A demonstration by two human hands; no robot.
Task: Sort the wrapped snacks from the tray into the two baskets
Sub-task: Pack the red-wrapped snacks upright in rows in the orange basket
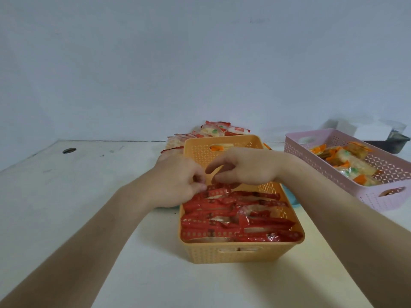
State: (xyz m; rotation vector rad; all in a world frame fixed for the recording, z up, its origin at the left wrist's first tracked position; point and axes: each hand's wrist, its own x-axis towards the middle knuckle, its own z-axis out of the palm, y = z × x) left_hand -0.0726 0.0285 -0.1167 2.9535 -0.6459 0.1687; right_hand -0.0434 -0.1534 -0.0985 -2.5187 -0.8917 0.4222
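An orange basket (241,252) stands in front of me, packed with a row of red-wrapped snacks (235,216). My left hand (175,183) rests over the basket's far left side, fingers pinched on the top red snack (219,190). My right hand (246,166) hovers over the same spot, fingertips touching that wrapper. A pink basket (378,196) at the right holds orange-wrapped snacks (347,163). Behind the orange basket lies a heap of mixed snacks (213,131); the tray under them is mostly hidden, with a blue edge (291,195) showing.
The white table (89,196) has a round cable hole (69,150) at the far left. A dark box (387,143) and white objects sit behind the pink basket. A plain wall rises beyond the table.
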